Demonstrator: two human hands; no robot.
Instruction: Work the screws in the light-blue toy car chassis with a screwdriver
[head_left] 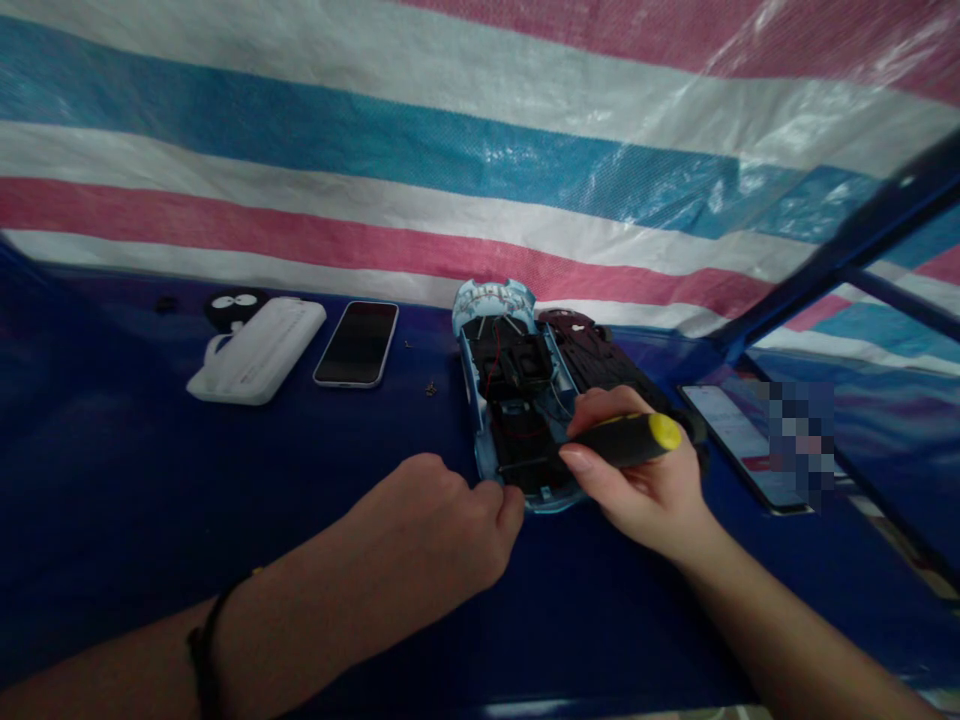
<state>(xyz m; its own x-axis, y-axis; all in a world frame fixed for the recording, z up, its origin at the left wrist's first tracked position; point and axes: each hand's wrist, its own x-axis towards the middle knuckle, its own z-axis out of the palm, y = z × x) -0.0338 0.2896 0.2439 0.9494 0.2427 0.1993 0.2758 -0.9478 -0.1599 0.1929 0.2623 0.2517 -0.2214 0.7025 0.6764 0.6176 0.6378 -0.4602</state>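
Observation:
A light-blue toy car body (484,440) lies upside down, its black inside and thin red wires showing. My right hand (660,490) is closed around a screwdriver (626,440) with a black handle and yellow end; the shaft points left into the near part of the body. At the body's near left corner, my left hand (450,520) is closed with thumb and fingers pressed on the edge. What lies under those fingers is hidden. Against the body's right side rests a dark chassis (600,350), partly covered by my right hand.
Several small screws (430,389) lie left of the car. Farther left are a phone (357,344), a white case with a strap (259,352) and a round black thing with eyes (234,306). Another phone (739,440) lies at right beside a blue metal frame (825,250). Striped sheeting (375,140) hangs behind.

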